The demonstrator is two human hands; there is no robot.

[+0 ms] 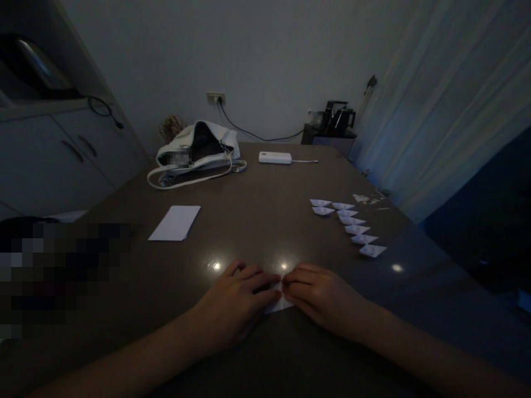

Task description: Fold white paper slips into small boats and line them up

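Note:
A small piece of folded white paper (281, 304) lies on the table at the near middle, partly hidden under my fingers. My left hand (244, 296) grips its left side, thumb and fingers closed on it. From the other side my right hand (315, 293) pinches the paper, its fingertips almost meeting the left ones. Several small folded paper boats (352, 229) stand in a bent row on the right of the table. To the left rests a stack of white paper sheets (175, 224).
Farther back on the brown table (257, 204) sit a white handbag (199, 152) with its strap and a white power bank (275, 158) with a short cable. Paper scraps (367, 199) lie near the right edge. A black kettle (343, 120) stands beyond the far end.

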